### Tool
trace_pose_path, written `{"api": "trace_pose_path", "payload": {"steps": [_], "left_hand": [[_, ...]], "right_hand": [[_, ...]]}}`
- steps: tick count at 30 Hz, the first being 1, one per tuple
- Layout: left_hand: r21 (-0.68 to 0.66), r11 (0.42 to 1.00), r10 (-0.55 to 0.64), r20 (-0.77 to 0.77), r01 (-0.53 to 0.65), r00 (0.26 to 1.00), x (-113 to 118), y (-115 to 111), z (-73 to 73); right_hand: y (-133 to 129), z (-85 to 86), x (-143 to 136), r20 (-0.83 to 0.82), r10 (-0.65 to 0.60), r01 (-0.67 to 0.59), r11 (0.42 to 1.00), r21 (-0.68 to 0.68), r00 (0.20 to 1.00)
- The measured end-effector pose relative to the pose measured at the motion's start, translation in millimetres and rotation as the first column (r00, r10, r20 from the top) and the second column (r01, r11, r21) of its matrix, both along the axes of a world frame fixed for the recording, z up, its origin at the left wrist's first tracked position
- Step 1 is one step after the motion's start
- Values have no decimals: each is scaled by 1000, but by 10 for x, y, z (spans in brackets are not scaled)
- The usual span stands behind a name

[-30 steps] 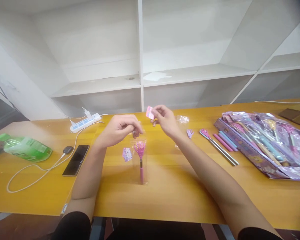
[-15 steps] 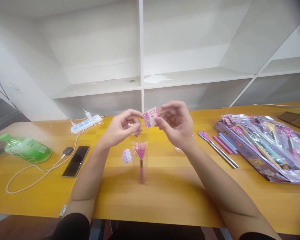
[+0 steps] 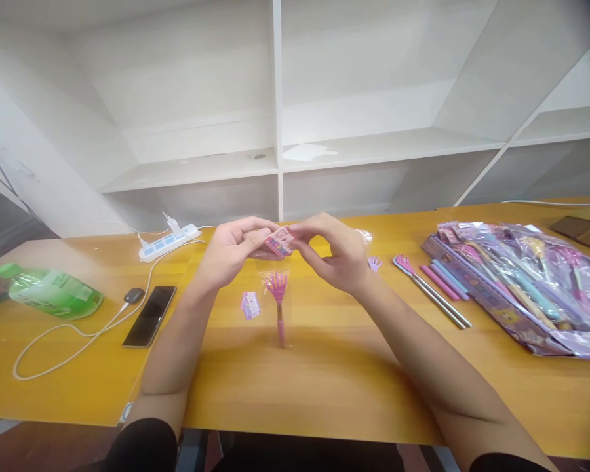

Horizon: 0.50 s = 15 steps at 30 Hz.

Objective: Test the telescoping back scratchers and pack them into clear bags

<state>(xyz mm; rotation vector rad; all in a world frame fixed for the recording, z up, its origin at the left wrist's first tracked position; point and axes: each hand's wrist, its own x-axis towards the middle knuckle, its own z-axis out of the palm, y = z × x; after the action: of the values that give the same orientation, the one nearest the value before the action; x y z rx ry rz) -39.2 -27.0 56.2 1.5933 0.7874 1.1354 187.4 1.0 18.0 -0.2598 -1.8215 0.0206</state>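
Between my two hands is a small pink printed card (image 3: pixel 279 242). My left hand (image 3: pixel 236 249) pinches its left side between thumb and fingers. The fingertips of my right hand (image 3: pixel 337 252) close on its right edge. Below them on the table lies a pink hand-shaped scratcher (image 3: pixel 277 295) in a clear bag, its handle toward me. Just left of it are small printed cards (image 3: pixel 250 305). A small purple hand-shaped piece (image 3: pixel 374 263) rests to the right of my right hand, with crinkled clear plastic (image 3: pixel 364 236) behind it.
Metal rods with a pink hand-shaped head (image 3: pixel 435 293) and pink and blue tubes (image 3: pixel 445 282) lie beside a purple box (image 3: pixel 511 324) of bagged scratchers. On the left are a phone (image 3: pixel 149 317), a green bottle (image 3: pixel 54 292), a white cable (image 3: pixel 76 329) and a power strip (image 3: pixel 170 244).
My left hand has closed on the card, which is now tilted and slightly farther left. My right hand has moved left, uncovering the purple piece and the plastic.
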Motion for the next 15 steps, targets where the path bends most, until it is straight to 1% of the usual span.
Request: {"api": "trace_pose_path", "payload": {"steps": [2, 4, 7, 12, 15], "left_hand": [[-16, 1000, -12, 9, 12, 1000, 10, 2, 2], [-35, 999, -20, 12, 20, 1000, 20, 1, 5], [-47, 999, 0, 22, 1, 1000, 29, -4, 6], [-70, 997, 17, 19, -15, 1000, 48, -11, 3], [-68, 997, 29, 9, -28, 1000, 63, -12, 1]], "right_hand": [[-5, 23, 6, 46, -36, 33, 997, 64, 998], [-12, 32, 10, 69, -53, 46, 994, 96, 996], [-28, 29, 14, 102, -75, 64, 992, 111, 992], [-80, 30, 18, 180, -185, 153, 973, 175, 966], [-113, 39, 10, 199, -215, 180, 967, 180, 956]]}}
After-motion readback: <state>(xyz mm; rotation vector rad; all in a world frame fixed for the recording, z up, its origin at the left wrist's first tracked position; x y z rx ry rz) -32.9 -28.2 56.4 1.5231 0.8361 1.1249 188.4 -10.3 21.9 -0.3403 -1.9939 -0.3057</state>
